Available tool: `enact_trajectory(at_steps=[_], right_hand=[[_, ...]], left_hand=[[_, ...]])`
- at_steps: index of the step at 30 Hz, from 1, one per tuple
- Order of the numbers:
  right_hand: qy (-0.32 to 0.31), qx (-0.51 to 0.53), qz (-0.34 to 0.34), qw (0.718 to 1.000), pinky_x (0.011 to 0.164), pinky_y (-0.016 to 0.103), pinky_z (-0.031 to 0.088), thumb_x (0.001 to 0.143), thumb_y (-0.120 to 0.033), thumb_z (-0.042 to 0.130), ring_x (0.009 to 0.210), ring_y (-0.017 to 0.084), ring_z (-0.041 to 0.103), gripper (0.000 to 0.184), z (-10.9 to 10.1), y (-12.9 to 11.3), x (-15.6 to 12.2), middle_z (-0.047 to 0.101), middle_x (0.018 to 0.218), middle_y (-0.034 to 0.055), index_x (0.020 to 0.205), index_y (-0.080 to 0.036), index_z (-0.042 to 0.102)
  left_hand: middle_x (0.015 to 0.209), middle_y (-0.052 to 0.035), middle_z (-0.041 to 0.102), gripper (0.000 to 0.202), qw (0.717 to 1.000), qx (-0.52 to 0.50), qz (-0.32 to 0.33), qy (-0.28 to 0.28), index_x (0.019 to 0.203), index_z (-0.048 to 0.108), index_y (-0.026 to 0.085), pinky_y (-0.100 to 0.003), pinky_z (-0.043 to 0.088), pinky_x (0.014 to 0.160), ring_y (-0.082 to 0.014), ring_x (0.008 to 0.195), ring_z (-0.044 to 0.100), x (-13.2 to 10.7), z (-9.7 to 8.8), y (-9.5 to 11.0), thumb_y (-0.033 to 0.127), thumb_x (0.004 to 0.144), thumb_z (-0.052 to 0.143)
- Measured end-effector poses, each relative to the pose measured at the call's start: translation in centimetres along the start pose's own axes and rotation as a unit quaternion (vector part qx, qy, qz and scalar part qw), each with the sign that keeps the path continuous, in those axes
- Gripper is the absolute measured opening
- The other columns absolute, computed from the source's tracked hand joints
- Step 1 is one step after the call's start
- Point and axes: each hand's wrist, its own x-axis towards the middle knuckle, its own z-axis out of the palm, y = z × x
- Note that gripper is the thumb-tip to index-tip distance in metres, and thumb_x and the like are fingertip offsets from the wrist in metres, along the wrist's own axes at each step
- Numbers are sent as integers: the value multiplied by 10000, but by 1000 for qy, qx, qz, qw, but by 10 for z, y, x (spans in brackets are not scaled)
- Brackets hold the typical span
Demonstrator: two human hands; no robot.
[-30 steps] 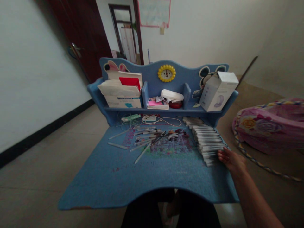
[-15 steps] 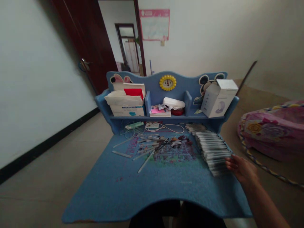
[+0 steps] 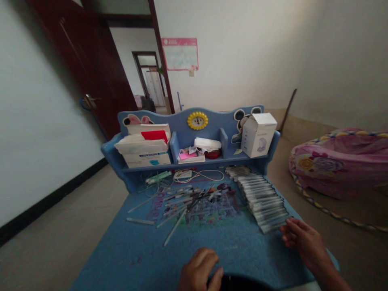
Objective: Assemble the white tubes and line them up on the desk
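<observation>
Along the right side of the desk lies a long row of slim, clear-sided pen-like sticks (image 3: 263, 198), laid side by side with dark ends to the right. My right hand (image 3: 300, 238) is at the row's near right corner, thumb and forefinger closed on the dark end of the nearest stick. My left hand (image 3: 200, 270) has come in at the front edge, fingers curled and thumb apart, with nothing seen in it. A loose pile of similar slim sticks (image 3: 182, 202) is scattered at the desk's middle left, some pale, some dark-ended.
The blue desk (image 3: 121, 258) has a back shelf with a paper-filled box (image 3: 145, 157), a white carton (image 3: 257, 137), and a yellow flower clock (image 3: 197, 121). A white cable (image 3: 209, 176) and a green-white device (image 3: 159, 177) lie under the shelf. A pink fabric bundle (image 3: 336, 165) is right.
My left hand has entered at the front edge. My right hand stays at the near end of the row. The view has tilted up and turned slightly right.
</observation>
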Motion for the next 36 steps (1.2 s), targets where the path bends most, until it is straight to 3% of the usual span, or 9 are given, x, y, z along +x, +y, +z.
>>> enact_trajectory(at_steps=[4,9,14,22,27,36], right_hand=[[1,-21,-15,1000,363,216,430,587,-416,764,405,128,560,427,-13,5,-28,655,583,0,831,-174,510],[38,-51,-8,998,348,208,400,589,-482,734,368,119,531,423,-31,18,-53,625,535,-6,780,-164,531],[60,-74,-16,995,333,202,378,596,-521,709,350,113,511,417,-39,32,-64,608,515,-13,735,-164,544],[38,-129,19,991,341,206,372,572,-574,682,325,106,472,426,-41,32,-60,552,410,-16,627,-168,565],[52,-167,31,984,335,203,363,570,-607,660,322,103,476,460,-52,42,-51,587,473,-17,701,-173,581],[50,-149,28,987,328,219,374,568,-566,682,322,119,487,429,-54,47,-50,574,472,-24,718,-178,577]], left_hand=[[792,-56,674,125,999,39,32,2,848,616,187,-245,545,679,-171,745,648,-6,34,-25,180,813,497],[757,-41,663,140,999,12,40,6,824,617,191,-213,536,634,-149,691,645,9,54,-34,200,844,478],[719,-28,640,172,1000,-21,7,-10,785,603,193,-208,512,619,-138,656,625,15,69,-42,215,866,453],[677,-3,608,172,998,-43,-45,-11,742,581,198,-192,475,587,-124,623,599,13,70,-43,188,857,452],[678,-7,602,162,997,-28,-67,-18,730,573,198,-192,471,595,-126,628,590,10,69,-40,171,843,460],[663,-4,594,182,999,-29,-41,5,723,565,200,-185,461,561,-121,609,587,8,74,-42,180,848,435]])
